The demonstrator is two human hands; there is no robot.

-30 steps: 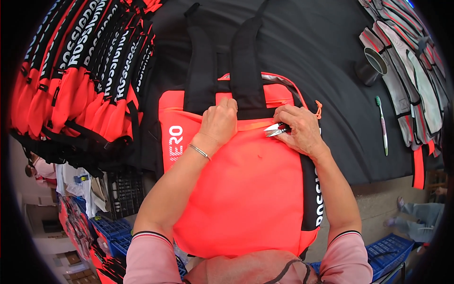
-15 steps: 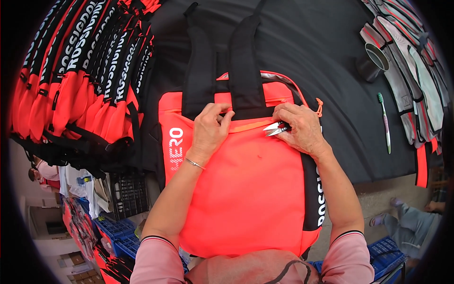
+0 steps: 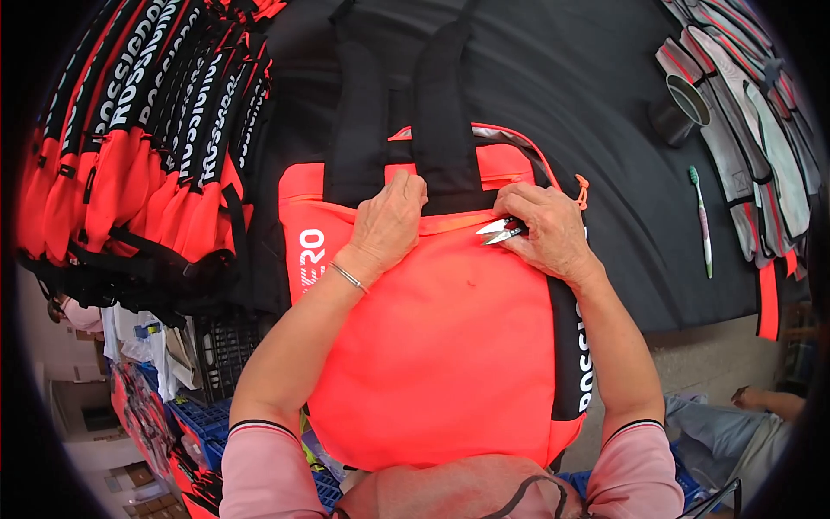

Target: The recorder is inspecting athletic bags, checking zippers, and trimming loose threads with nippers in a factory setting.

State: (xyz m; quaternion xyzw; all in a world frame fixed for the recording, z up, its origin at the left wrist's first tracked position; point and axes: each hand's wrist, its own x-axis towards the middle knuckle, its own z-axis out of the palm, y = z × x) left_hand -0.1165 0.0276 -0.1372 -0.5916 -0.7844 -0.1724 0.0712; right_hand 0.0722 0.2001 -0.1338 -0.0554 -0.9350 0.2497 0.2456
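At the far left stand stacked bags (image 3: 112,190), red and black, soft-sided and packed tight. Right of them, my bag (image 3: 432,346) lies flat at the near side of the black cloth-covered tabletop (image 3: 596,95). Its body looks fully sewn, with padded black straps (image 3: 445,112) attached and stretched to the far side. What seems left is the upper seam (image 3: 454,225), whose orange edge my left hand (image 3: 386,227) pinches with curled fingers. A small dark speck (image 3: 471,284) (a thread end, perhaps) sits on the smooth red panel. My right hand (image 3: 546,233) grips steel snips (image 3: 500,230), their pointed blades parted and aimed left; I can't tell whether they touch the fabric. Beyond, to the right, are a dark, shiny, round cup (image 3: 679,111), a slim toothbrush (image 3: 701,221) and long, floppy grey pieces (image 3: 735,164) edged in red.
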